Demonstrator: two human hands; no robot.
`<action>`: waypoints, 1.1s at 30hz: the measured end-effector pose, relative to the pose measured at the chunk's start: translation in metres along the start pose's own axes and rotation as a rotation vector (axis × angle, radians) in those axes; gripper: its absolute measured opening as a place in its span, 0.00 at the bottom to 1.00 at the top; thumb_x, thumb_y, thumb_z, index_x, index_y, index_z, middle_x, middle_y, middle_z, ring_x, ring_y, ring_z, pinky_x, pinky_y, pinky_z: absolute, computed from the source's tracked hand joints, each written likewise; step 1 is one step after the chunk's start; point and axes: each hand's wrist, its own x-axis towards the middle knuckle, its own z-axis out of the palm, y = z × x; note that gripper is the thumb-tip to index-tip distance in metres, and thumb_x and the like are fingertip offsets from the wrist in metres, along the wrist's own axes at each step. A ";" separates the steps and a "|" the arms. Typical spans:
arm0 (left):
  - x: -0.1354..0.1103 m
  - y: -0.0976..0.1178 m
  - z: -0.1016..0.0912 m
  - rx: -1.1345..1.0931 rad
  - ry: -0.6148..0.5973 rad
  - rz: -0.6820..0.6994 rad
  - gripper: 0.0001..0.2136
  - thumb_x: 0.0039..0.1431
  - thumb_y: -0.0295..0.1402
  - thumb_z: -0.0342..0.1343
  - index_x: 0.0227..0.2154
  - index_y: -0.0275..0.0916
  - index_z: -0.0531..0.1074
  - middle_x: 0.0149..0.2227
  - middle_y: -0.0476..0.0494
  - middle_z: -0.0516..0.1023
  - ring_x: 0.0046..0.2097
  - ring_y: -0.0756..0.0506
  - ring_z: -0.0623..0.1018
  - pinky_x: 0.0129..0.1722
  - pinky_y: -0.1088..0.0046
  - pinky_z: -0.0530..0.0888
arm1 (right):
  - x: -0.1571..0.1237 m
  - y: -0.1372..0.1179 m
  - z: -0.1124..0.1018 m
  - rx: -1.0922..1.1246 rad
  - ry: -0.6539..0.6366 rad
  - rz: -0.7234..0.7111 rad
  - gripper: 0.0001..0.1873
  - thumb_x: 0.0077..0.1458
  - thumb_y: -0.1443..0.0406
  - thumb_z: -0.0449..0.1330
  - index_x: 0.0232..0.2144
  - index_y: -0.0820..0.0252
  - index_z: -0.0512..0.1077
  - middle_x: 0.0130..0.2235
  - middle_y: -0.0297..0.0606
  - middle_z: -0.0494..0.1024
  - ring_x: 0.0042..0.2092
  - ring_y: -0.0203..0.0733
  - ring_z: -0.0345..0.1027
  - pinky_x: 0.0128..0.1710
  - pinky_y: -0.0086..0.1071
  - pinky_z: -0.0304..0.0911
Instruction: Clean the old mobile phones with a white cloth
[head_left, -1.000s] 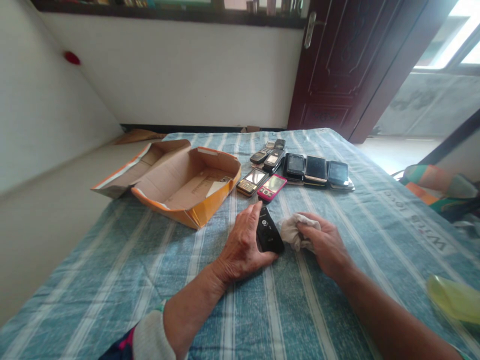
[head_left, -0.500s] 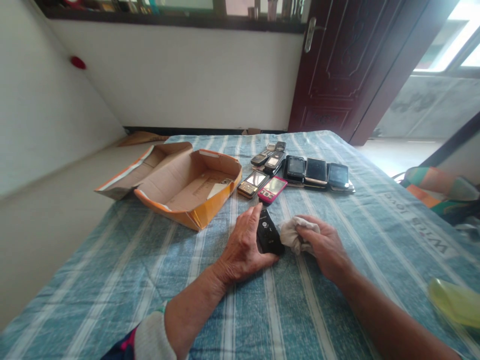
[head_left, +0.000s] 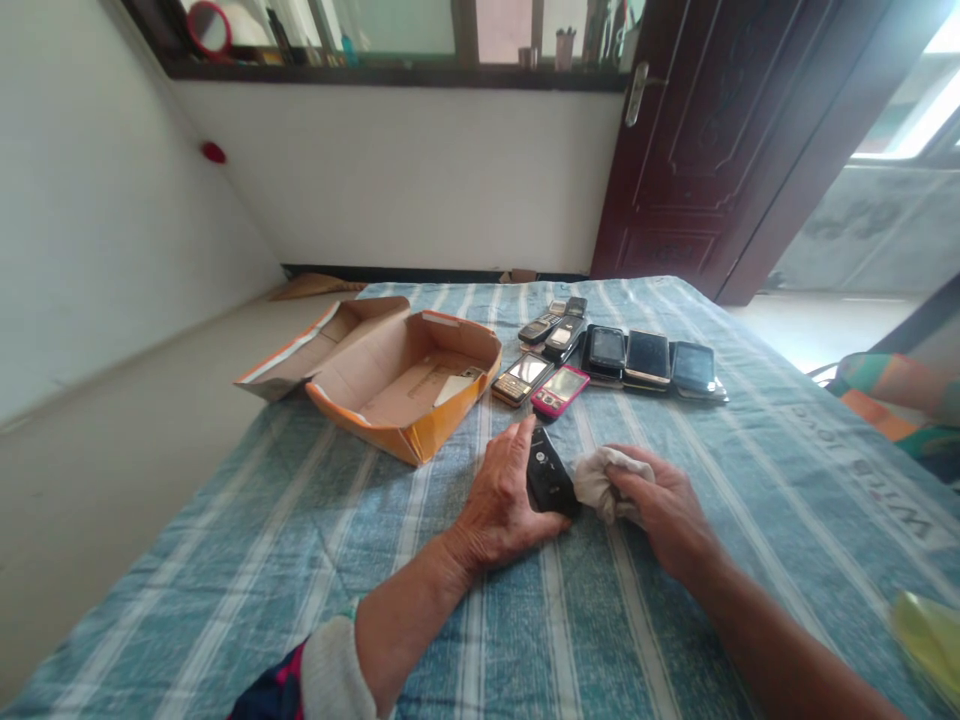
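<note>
Your left grip (head_left: 504, 500) clasped a black phone (head_left: 551, 476), right grip (head_left: 671, 512) pinched a bunched cloth (head_left: 602, 486); hard pushing (sideways) risked a slip.

1. The left hand (head_left: 504, 497) is curled around one side of a black phone (head_left: 555, 480).
2. At 3 o'clock from that phone, the right hand (head_left: 669, 508) holds a scrunched white cloth (head_left: 598, 483). It may touch the phone; it's hard to tell.
3. At 12 o'clock lies a pink phone (head_left: 561, 391).
4. At 1 o'clock, dark flat phones (head_left: 647, 357) make a row.
5. At 10 o'clock sits an open orange box (head_left: 448, 421).
6. Underneath is a blue striped sheet (head_left: 300, 520).
</note>
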 end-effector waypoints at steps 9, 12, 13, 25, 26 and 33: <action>-0.001 -0.002 0.002 0.011 0.037 -0.023 0.52 0.35 0.37 0.68 0.64 0.39 0.46 0.59 0.30 0.64 0.60 0.28 0.65 0.57 0.42 0.64 | 0.000 0.001 0.001 0.017 -0.008 0.013 0.22 0.38 0.54 0.70 0.35 0.62 0.78 0.30 0.38 0.78 0.31 0.42 0.70 0.30 0.31 0.63; -0.002 -0.002 0.002 0.004 0.030 -0.046 0.53 0.35 0.38 0.69 0.64 0.39 0.47 0.59 0.30 0.65 0.60 0.29 0.66 0.57 0.42 0.64 | 0.000 0.000 0.001 0.021 -0.004 0.014 0.22 0.37 0.54 0.71 0.34 0.62 0.78 0.29 0.38 0.78 0.31 0.42 0.69 0.30 0.31 0.63; -0.002 -0.002 0.002 0.005 0.024 -0.057 0.53 0.34 0.38 0.70 0.64 0.39 0.48 0.58 0.30 0.65 0.60 0.29 0.66 0.57 0.42 0.64 | -0.001 -0.001 0.001 0.023 -0.004 0.014 0.22 0.37 0.55 0.71 0.34 0.63 0.78 0.29 0.38 0.78 0.31 0.42 0.69 0.30 0.32 0.63; 0.000 -0.001 0.000 0.008 -0.008 -0.089 0.53 0.32 0.43 0.72 0.63 0.40 0.52 0.57 0.32 0.67 0.59 0.30 0.67 0.57 0.45 0.65 | 0.001 0.002 0.000 0.040 -0.020 0.005 0.21 0.40 0.55 0.70 0.35 0.62 0.77 0.29 0.38 0.78 0.31 0.42 0.70 0.30 0.31 0.62; 0.000 -0.001 -0.001 0.010 -0.008 -0.087 0.53 0.32 0.43 0.72 0.63 0.40 0.53 0.57 0.32 0.67 0.59 0.30 0.67 0.57 0.44 0.65 | 0.001 0.002 0.000 0.041 -0.020 0.004 0.20 0.40 0.55 0.70 0.35 0.62 0.77 0.29 0.38 0.78 0.31 0.43 0.70 0.30 0.32 0.62; 0.001 -0.001 -0.001 0.025 -0.032 -0.090 0.52 0.32 0.44 0.72 0.62 0.38 0.54 0.58 0.31 0.66 0.59 0.29 0.67 0.58 0.45 0.64 | 0.001 0.003 0.001 0.037 0.095 -0.055 0.22 0.40 0.55 0.69 0.37 0.61 0.77 0.30 0.38 0.79 0.31 0.42 0.70 0.32 0.34 0.63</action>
